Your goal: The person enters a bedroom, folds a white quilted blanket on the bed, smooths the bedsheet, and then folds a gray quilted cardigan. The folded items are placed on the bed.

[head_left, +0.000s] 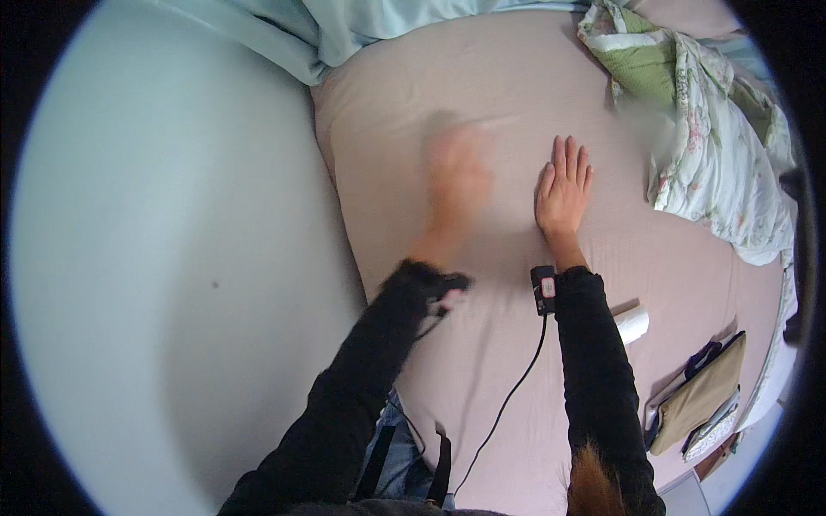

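Note:
A pink bed sheet (pixel 508 86) covers the mattress in front of me, with soft wrinkles near its far left corner. My right hand (pixel 564 191) lies flat on it, fingers stretched out and pointing away from me. To the left, my left hand (pixel 459 172) is over the sheet and smeared by motion, so its fingers cannot be made out. Both forearms are in black sleeves. A small black device (pixel 544 291) with a cable sits at my right wrist, and another dark device (pixel 447 291) at my left wrist.
A floral quilt with a green side (pixel 697 146) is bunched at the far right. Folded clothes (pixel 699 396) lie at the near right, and a white roll (pixel 632 324) rests beside my right forearm. A pale wall (pixel 172 215) borders the bed's left; light-blue fabric (pixel 370 21) hangs at the back.

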The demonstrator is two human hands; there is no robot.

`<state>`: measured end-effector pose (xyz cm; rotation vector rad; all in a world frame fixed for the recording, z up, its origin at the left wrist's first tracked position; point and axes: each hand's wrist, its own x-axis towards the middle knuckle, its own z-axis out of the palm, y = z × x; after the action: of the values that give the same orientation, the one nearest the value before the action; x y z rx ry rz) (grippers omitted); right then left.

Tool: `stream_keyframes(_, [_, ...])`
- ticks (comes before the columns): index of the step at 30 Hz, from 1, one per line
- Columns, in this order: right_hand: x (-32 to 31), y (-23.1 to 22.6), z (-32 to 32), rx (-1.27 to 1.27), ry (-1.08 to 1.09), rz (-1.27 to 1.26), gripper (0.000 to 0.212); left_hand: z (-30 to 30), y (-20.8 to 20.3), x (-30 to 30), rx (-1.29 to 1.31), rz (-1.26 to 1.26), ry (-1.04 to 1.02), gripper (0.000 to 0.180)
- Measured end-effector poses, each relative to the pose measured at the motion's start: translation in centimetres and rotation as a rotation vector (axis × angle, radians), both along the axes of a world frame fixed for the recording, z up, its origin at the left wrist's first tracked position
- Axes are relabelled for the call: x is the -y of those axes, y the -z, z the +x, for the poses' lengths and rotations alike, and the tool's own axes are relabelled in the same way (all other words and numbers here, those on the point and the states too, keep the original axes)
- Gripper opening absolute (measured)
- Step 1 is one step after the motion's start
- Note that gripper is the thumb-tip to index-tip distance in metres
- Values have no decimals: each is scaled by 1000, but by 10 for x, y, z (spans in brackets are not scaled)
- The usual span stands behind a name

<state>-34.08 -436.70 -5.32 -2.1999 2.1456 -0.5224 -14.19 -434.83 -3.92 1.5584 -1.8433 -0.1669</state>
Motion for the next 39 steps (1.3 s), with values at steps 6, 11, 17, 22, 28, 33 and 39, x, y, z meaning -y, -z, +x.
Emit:
stream_keyframes(6, [0, 1, 0, -30, -9, 34, 54, -48, 16, 107, 164, -143, 395, 35])
stream_keyframes(11, [2, -6, 3, 17, 17, 10, 52, 190, -2, 147, 779, 17, -242, 23])
stream_keyframes(17, [1, -12, 7, 28, 27, 16, 51, 91, -9, 151, 402, 75, -252, 22])
stream_keyframes(22, [1, -13, 3, -142, 27, 201, 51, -113, 28, 152, 108, -253, 519, 38])
stream_keyframes(28, [0, -12, 5, 52, 33, 37, 52, 64, -23, 215, 399, -132, -28, 21])
stream_keyframes(33, [0, -16, 7, 50, 40, 43, 52, 245, -18, 181, 821, 242, -316, 34])
stream_keyframes(39, [2, -18, 6, 69, 42, 36, 52, 88, -63, 193, 934, 467, -152, 20])
